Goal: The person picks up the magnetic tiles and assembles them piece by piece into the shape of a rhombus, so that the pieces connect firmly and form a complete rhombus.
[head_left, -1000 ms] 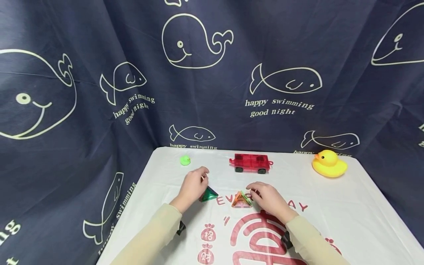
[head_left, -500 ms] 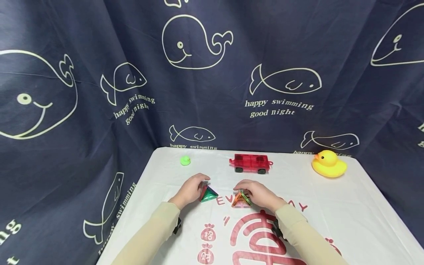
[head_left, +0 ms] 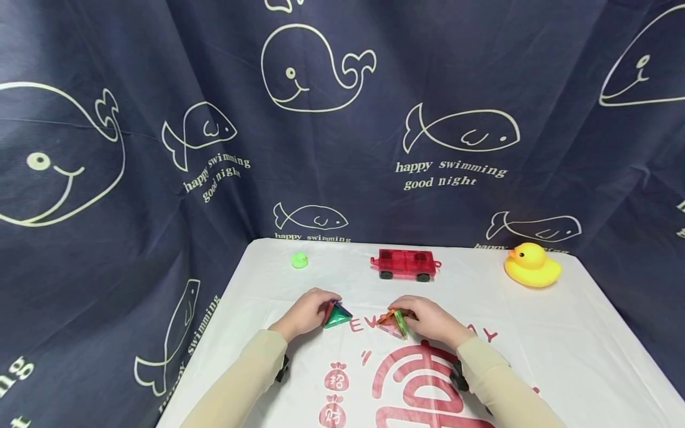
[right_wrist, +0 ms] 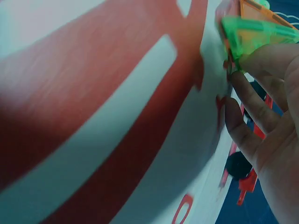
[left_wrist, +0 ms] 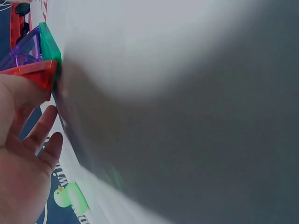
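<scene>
Two small pyramids of translucent magnetic tiles are on the table. My left hand (head_left: 306, 312) pinches the left pyramid (head_left: 338, 318), which has a green face toward me; in the left wrist view its red tile (left_wrist: 39, 70) lies against my thumb, with a purple tile (left_wrist: 28, 50) beyond. My right hand (head_left: 429, 320) grips the other pyramid (head_left: 394, 326), made of orange, green and pink tiles. In the right wrist view my thumb presses its green tile (right_wrist: 257, 35), while the lower fingers (right_wrist: 243, 133) extend away from it. The fingertips behind both pyramids are partly hidden.
Behind the hands stands a red toy wagon (head_left: 405, 263) with black wheels. A small green duck (head_left: 299, 260) sits at the back left and a big yellow duck (head_left: 532, 266) at the back right. A dark blue curtain (head_left: 342, 154) hangs behind the white tablecloth (head_left: 299, 386).
My right hand reached in to the orange and green pyramid and has turned it slightly, shifting it a little right. My left hand came down and closed its fingers on the green and red pyramid.
</scene>
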`<move>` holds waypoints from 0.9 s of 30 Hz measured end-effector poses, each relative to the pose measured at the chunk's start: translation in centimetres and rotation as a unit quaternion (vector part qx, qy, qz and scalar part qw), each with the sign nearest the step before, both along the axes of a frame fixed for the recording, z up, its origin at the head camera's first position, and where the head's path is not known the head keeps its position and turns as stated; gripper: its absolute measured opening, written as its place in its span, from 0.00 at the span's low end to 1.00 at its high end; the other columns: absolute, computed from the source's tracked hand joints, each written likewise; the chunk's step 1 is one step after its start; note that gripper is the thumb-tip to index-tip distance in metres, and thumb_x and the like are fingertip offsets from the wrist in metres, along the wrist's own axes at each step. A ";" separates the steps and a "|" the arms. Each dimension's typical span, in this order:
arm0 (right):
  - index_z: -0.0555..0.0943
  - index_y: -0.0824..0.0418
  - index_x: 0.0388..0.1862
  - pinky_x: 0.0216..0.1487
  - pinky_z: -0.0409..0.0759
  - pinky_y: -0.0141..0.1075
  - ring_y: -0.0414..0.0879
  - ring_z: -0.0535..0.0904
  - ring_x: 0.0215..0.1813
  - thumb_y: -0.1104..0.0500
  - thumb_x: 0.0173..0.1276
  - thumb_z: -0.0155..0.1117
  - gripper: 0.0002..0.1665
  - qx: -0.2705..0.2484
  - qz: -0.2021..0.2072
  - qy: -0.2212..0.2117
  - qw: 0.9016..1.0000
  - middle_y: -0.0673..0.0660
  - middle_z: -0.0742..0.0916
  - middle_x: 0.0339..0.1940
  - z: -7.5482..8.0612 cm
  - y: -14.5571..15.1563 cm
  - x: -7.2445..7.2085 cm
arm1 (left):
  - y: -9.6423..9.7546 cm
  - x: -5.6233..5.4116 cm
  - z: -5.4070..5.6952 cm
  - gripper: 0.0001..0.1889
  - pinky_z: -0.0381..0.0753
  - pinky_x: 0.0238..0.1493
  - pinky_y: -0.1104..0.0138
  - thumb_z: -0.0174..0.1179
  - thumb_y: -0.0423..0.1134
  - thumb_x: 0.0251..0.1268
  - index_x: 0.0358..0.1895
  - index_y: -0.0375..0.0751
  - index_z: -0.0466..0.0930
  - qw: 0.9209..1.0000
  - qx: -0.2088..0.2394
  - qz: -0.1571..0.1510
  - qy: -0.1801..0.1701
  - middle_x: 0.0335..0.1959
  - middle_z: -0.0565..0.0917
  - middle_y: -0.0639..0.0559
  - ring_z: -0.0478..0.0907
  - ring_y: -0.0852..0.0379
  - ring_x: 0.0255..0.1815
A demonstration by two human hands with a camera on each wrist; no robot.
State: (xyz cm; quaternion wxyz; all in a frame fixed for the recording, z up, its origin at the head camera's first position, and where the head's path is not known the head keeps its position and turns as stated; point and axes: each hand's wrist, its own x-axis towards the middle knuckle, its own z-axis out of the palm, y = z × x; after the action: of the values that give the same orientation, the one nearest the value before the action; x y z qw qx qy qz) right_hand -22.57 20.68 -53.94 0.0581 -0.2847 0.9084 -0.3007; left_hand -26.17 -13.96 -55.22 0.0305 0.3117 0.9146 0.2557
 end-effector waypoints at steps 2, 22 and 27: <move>0.84 0.60 0.61 0.63 0.77 0.55 0.52 0.81 0.59 0.70 0.69 0.67 0.22 0.000 -0.015 -0.009 1.000 0.53 0.87 0.57 0.0 0.6 0.3 | -0.3 0.1 0.0 0.25 0.74 0.65 0.53 0.63 0.21 0.61 0.61 0.42 0.84 1.000 0.004 0.001 0.000 0.58 0.86 0.50 0.79 0.50 0.59; 0.86 0.57 0.58 0.58 0.81 0.52 0.48 0.84 0.52 0.45 0.60 0.82 0.30 0.054 -0.150 0.023 0.987 0.51 0.88 0.50 -1.2 2.4 3.3 | -0.2 3.5 -0.8 0.18 0.79 0.56 0.56 0.75 0.37 0.63 0.54 0.40 0.84 0.997 0.043 0.061 0.034 0.49 0.86 0.50 0.79 0.53 0.51; 0.85 0.57 0.61 0.53 0.82 0.49 0.43 0.81 0.47 0.48 0.60 0.82 0.32 0.046 -0.147 0.035 0.988 0.49 0.87 0.49 -1.4 2.3 3.6 | 0.2 3.7 -0.9 0.18 0.79 0.56 0.56 0.75 0.37 0.63 0.54 0.40 0.84 0.997 0.049 0.059 0.032 0.49 0.86 0.50 0.80 0.53 0.51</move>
State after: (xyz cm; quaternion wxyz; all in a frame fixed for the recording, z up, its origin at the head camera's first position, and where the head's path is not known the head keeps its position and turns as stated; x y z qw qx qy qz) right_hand -18.96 22.96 -55.29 -0.0052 -0.1557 0.9546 -0.2540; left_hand -22.51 -13.77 -56.12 -0.0294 0.2665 0.9184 0.2910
